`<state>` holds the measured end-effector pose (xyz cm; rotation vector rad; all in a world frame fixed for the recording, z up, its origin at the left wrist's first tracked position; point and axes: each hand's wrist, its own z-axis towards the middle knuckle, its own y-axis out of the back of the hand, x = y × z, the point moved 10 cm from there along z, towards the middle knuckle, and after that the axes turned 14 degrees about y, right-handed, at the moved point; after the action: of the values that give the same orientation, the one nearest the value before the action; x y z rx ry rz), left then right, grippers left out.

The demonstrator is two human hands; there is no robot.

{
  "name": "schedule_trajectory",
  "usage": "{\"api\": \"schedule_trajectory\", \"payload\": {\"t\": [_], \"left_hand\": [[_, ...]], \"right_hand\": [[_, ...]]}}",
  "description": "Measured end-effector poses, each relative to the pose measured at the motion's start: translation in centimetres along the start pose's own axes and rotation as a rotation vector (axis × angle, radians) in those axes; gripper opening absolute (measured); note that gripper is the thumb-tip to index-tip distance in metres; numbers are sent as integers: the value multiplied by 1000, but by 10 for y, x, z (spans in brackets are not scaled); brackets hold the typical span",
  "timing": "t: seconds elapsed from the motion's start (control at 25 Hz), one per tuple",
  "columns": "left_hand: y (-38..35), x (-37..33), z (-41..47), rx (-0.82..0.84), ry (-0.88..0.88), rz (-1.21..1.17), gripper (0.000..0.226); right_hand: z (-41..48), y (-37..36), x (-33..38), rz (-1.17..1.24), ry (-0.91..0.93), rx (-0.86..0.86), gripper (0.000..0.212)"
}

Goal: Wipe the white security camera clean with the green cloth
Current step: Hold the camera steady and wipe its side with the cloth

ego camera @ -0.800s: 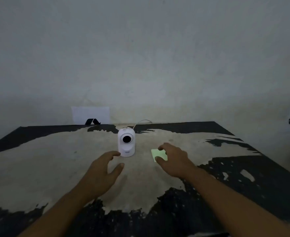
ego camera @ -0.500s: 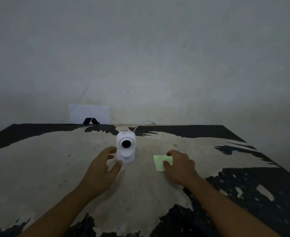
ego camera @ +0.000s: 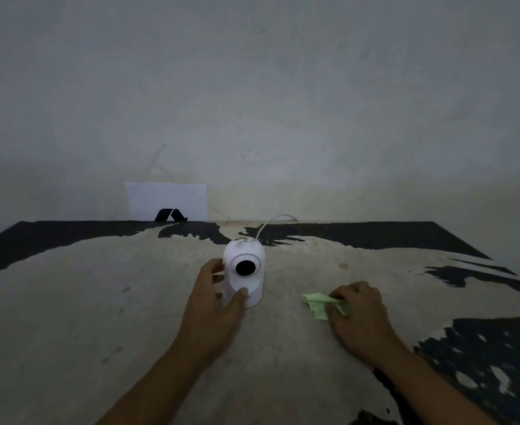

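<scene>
Green cloth [ego camera: 320, 304] gathered, white security camera [ego camera: 245, 276] steadied: both hands had just closed in.

Half a second earlier the left hand [ego camera: 212, 305] hovered open beside the upright camera; now it clasped the base, while the right hand [ego camera: 358, 311] pinched the cloth, bunched up off the desk [ego camera: 99, 302]. Wiping looked ready to begin.

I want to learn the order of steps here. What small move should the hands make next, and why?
Probably the right hand should lift the green cloth and carry it to the top of the white security camera. The cloth is bunched in its fingers but seems to lie on the table, apart from the camera. The left hand holds the camera's base, and dark specks show on its dome.
</scene>
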<state>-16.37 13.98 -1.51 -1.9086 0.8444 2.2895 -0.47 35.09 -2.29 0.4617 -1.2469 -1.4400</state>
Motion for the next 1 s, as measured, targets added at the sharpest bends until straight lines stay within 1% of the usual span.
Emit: {"api": "schedule_trajectory", "payload": {"t": [0.08, 0.16, 0.24, 0.36, 0.4, 0.52, 0.56, 0.72, 0.8, 0.84, 0.92, 1.0], "left_hand": [[-3, 1, -2, 0, -20, -15, 61], [-4, 3, -1, -7, -23, -33, 60], [-3, 7, 3, -9, -23, -46, 59], [-4, 9, 6, 13, -46, -32, 60], [-4, 8, 7, 19, -57, -27, 60], [-3, 9, 9, 9, -75, -8, 57], [-3, 10, 10, 6, -71, -3, 56], [-4, 10, 12, 11, -53, -4, 55], [-5, 9, 11, 8, -49, 10, 54], [-6, 8, 11, 10, -53, 20, 53], [-6, 7, 10, 12, -73, 26, 54], [-5, 6, 10, 7, -81, 27, 54]], "right_hand": [[2, 6, 15, 99, 61, -100, 9], [8, 13, 27, 219, 63, -189, 5], [18, 16, 36, 329, 17, -262, 7], [30, 19, 44, 482, -61, -409, 20], [34, 18, 48, 521, -78, -449, 21], [46, 11, 71, 538, -30, -503, 13], [48, 8, 81, 544, 3, -505, 15], [44, -3, 113, 571, 138, -433, 34], [40, -3, 127, 489, 246, -431, 40], [37, -1, 130, 432, 288, -456, 40], [32, 2, 124, 394, 297, -543, 35], [29, -2, 112, 425, 224, -597, 27]]}}
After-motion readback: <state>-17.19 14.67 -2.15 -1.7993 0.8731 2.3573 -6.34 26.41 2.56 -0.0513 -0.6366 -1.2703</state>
